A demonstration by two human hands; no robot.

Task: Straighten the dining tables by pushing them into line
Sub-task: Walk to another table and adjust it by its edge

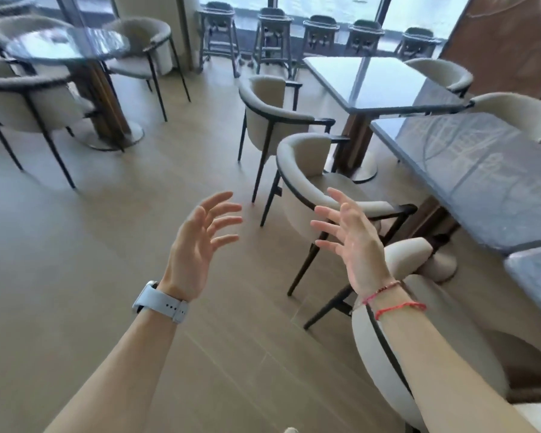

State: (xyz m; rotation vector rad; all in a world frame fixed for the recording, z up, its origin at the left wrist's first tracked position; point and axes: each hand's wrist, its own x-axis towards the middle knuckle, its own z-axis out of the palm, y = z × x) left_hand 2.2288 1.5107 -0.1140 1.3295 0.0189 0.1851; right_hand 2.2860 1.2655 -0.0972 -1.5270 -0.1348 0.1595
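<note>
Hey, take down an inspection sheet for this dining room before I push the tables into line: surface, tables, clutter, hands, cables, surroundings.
Surface: tan tiled floor, with chairs and table bases standing on it.
Job's things: three grey stone-look tables in a row on the right. They are the far table, the middle table and the near table, which is only partly in frame. The far one looks set off from the middle one's line.
Clutter: nothing seen.
Grippers: left hand and right hand are both open with fingers spread, holding nothing and touching no table.
Cables: nothing seen.
Surroundings: cream chairs along the tables, a round table with chairs at left, high chairs by the windows.
</note>
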